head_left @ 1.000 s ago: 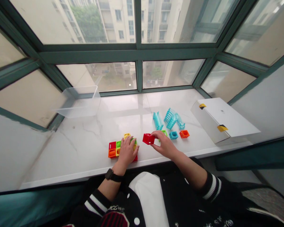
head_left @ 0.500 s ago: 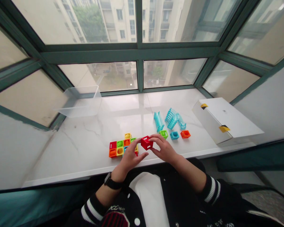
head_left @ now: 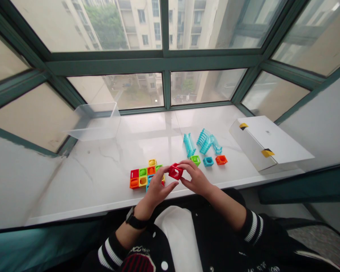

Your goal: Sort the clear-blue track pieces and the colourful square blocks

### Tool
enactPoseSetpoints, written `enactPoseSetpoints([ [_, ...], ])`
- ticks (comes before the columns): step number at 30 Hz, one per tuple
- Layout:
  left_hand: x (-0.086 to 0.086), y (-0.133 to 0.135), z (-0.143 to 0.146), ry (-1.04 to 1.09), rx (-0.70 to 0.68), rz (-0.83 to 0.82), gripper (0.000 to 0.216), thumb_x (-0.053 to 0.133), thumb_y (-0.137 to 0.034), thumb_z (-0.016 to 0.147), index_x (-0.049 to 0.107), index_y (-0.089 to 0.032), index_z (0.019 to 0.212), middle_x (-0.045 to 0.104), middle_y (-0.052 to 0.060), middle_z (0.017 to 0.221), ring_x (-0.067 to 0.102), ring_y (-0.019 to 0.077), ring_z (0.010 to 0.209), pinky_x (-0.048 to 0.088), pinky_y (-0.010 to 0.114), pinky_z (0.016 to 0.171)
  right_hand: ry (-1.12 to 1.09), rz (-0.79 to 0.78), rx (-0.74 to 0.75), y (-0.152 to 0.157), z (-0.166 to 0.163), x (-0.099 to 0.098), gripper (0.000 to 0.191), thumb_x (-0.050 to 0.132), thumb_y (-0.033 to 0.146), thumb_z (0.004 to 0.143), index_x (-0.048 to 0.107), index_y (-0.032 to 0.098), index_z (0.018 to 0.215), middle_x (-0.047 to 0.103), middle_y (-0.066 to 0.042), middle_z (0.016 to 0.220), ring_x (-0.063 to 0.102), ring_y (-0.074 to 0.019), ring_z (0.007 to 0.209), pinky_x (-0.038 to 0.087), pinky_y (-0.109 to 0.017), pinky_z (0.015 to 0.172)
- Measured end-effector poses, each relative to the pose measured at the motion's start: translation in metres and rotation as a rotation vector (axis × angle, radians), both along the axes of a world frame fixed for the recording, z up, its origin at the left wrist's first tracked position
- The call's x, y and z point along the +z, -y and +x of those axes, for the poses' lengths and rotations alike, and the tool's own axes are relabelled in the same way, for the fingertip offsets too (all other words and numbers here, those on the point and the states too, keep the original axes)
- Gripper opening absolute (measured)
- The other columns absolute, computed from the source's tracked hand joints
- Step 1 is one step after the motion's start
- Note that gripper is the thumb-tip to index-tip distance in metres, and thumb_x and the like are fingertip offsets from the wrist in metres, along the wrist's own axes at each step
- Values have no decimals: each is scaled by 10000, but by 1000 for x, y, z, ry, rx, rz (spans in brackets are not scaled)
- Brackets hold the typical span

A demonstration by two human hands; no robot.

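Observation:
A red hollow cube block (head_left: 175, 172) is held up above the front of the white sill, with a round opening showing on its near side. My right hand (head_left: 197, 179) pinches it from the right between thumb and fingers. From the left, the fingertips of my left hand (head_left: 158, 187) touch the block, and the left thumb lies just below it. Beside and partly behind my left hand lies a flat group of joined cube blocks (head_left: 143, 176) in red, orange, yellow, green and blue. Beyond my right hand sit a green block (head_left: 195, 160), a blue block (head_left: 208, 161) and an orange block (head_left: 221, 160).
Clear blue track pieces (head_left: 205, 141) lie behind the loose blocks. A transparent plastic bin (head_left: 98, 122) stands at the back left. On the right is a white box (head_left: 272, 143) with yellow-black tape tabs. Green-framed windows (head_left: 167, 62) enclose the marble-patterned sill (head_left: 102, 162).
The red block has been turned between my fingers, so its round opening now shows more plainly. Both hands stay in nearly the same place.

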State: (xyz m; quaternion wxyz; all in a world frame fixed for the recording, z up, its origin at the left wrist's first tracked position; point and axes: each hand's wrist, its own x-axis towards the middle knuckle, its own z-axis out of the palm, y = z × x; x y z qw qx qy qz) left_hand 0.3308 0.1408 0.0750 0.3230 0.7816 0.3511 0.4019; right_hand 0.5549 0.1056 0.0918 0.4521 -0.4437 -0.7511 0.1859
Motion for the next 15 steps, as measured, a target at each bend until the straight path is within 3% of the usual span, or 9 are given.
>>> enactPoseSetpoints([
  [6, 6, -4, -1, 68, 1, -49, 514, 737, -385, 948, 545, -257, 1407, 666, 118, 1325, 694, 266, 1198, 585, 481, 1058, -309, -224, 69, -1, -4, -2, 423, 744, 248, 919, 612, 265, 1320, 671, -94, 1256, 710, -237, 1126, 639, -419, 977],
  [10, 4, -6, 2, 128, -49, -180, 533, 742, -369, 947, 539, -251, 1426, 647, 131, 1386, 697, 262, 1222, 590, 469, 1075, -521, -383, 141, -2, -9, -11, 462, 764, 354, 939, 585, 258, 1354, 724, -91, 1252, 743, -237, 1126, 627, -445, 1019],
  [15, 3, -5, 6, 229, -87, -361, 518, 766, -353, 930, 567, -234, 1394, 688, 130, 1360, 705, 273, 1229, 577, 489, 1102, -580, -478, 155, -2, -11, -14, 512, 784, 403, 934, 583, 254, 1381, 724, -111, 1301, 732, -258, 1172, 608, -460, 1046],
])
